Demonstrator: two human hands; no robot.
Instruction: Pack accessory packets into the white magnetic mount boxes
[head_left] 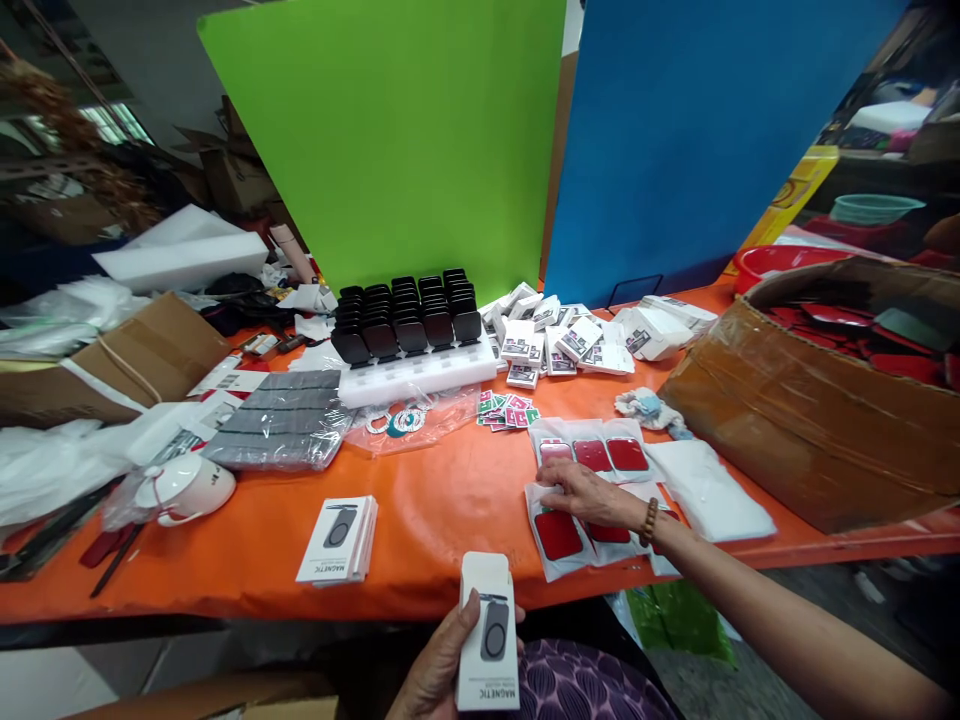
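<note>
My left hand (pixel 442 655) is wrapped round a white box (pixel 487 640) printed "MAGNETIC", its top flap standing up. I hold it low, over my lap at the table's front edge. My right hand (pixel 581 492), with a beaded bracelet at the wrist, reaches over red square pieces in translucent white pouches (pixel 559 535). Its fingers are bent at the upper edge of the nearest left pouch; whether they pinch it I cannot make out. Another row of pouched red pieces (pixel 626 455) lies just behind. A stack of flat "MAGNETIC" boxes (pixel 337 540) lies to the left.
Black holders (pixel 405 315) stand in rows on white foam (pixel 420 372). Behind the pouches are small printed cards (pixel 508 411) and a heap of small white boxes (pixel 562 340). A large cardboard box (pixel 810 400) stands right, a white mug (pixel 187 488) left. Green and blue boards rise behind.
</note>
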